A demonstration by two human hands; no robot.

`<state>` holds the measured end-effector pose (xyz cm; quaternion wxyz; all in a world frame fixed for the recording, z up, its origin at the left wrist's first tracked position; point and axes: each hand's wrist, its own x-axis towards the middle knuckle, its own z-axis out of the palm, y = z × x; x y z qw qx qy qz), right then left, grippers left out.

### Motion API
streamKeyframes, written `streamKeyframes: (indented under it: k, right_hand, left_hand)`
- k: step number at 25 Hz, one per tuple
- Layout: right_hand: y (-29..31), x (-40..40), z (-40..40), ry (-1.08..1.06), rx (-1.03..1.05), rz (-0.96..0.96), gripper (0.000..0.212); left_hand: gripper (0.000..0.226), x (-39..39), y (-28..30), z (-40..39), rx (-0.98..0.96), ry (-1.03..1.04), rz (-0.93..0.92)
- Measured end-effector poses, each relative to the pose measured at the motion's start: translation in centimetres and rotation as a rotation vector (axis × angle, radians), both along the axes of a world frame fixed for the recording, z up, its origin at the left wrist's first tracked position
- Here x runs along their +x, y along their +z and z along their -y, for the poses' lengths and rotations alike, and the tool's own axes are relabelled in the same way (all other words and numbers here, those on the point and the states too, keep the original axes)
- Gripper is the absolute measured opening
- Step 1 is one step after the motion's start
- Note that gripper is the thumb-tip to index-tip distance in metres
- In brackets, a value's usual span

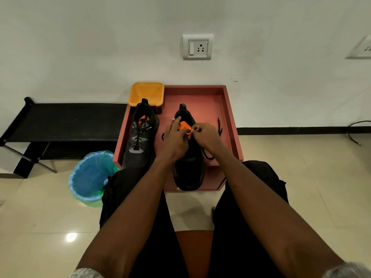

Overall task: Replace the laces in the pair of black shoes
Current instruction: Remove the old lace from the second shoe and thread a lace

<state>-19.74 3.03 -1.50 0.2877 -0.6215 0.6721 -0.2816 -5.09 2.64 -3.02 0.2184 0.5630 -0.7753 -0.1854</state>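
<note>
Two black shoes stand on a low reddish table (224,109), toes toward me. The left shoe (140,141) is laced, with an orange insole showing. Both my hands are over the tongue area of the right shoe (188,169), near its orange insole (183,125). My left hand (174,139) rests on the shoe's left side with the index finger stretched forward. My right hand (206,135) pinches a black lace (208,155) near the top eyelets. The lace's loose end trails over the table to the right of the shoe.
A yellow tub (146,93) sits at the table's back left corner. A blue-lined bin (90,177) stands on the floor to the left, beside a black low rack (66,121). My knees flank the table's front edge. The wall is close behind.
</note>
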Motion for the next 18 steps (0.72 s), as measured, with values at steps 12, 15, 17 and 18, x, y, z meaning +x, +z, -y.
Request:
streamKeyframes:
  k: [12, 15, 17, 18]
  right_hand:
    - [-0.2, -0.3, 0.0, -0.013, 0.008, 0.007, 0.016]
    - [-0.3, -0.3, 0.1, 0.007, 0.017, 0.007, 0.016]
    - [-0.2, -0.1, 0.0, 0.015, 0.014, -0.004, 0.015]
    - [-0.2, -0.1, 0.1, 0.017, 0.013, -0.010, 0.015]
  left_hand:
    - [0.013, 1.7, 3.1, 0.4, -0.059, 0.807, -1.032]
    - [0.035, 1.9, 2.7, 0.5, -0.162, 0.770, -0.603]
    - [0.038, 1.1, 1.7, 0.4, -0.143, 0.421, -0.317]
    - [0.035, 0.7, 1.1, 0.4, -0.097, 0.249, -0.194]
